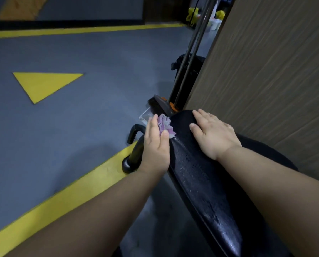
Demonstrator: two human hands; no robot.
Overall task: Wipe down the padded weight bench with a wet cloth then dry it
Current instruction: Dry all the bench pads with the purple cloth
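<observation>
The black padded bench [197,173] runs from the lower right up toward the centre, and its left side glistens with water drops. My left hand [155,143] presses a pink and white cloth [165,125] flat against the bench's left edge near its far end, thumb on the cloth. My right hand [210,132] lies flat on top of the pad's far end with fingers straight.
A black handle [134,133] and a black foot [127,164] of the frame stick out left of the bench. A broom head [159,104], a clear container [145,115] and metal poles [190,60] stand beyond. A wood-look wall [266,71] rises at right. Grey floor carries yellow lines [62,197].
</observation>
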